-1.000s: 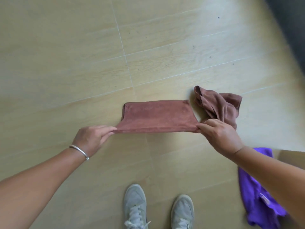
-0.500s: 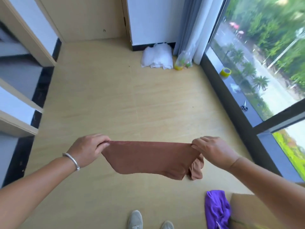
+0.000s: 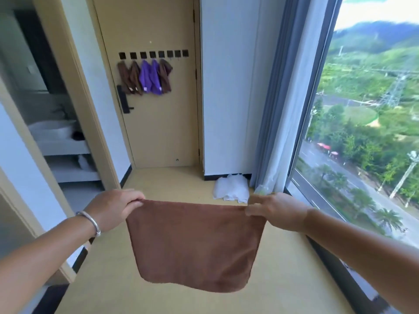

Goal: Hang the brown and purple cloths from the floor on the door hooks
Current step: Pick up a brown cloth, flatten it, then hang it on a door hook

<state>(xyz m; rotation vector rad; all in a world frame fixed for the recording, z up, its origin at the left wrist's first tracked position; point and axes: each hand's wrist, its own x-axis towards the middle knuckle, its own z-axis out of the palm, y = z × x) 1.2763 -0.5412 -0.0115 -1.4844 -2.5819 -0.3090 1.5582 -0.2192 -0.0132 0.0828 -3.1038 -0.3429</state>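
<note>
Both arms reach forward, roughly level and apart. The left hand [image 3: 113,208], with a silver bracelet [image 3: 90,222] on its wrist, has its fingers curled over the upper left corner of a brown cloth [image 3: 195,245] and pinches it. The right hand [image 3: 275,210] pinches the upper right corner, fingers curled round the edge. The top edge is stretched nearly straight between the two hands, and the rest of the cloth hangs down flat, clear of the floor [image 3: 283,279].

Ahead stands a tan door [image 3: 158,132] with a row of dark square hooks [image 3: 153,54]. Five cloths already hang there: two brown ones at the left [image 3: 129,75], two purple ones in the middle [image 3: 150,78], and one more brown at the right [image 3: 165,74]. The three hooks to their right are bare. A white bundle [image 3: 231,186] lies on the floor by the curtain [image 3: 283,109].

Half a second ago the view looked down at the floor, the cloth sagged with a bunched end under the right hand, and a purple cloth lay by the feet. Now the view is raised toward the door, the cloth hangs smoothly, and that purple cloth is out of view.
</note>
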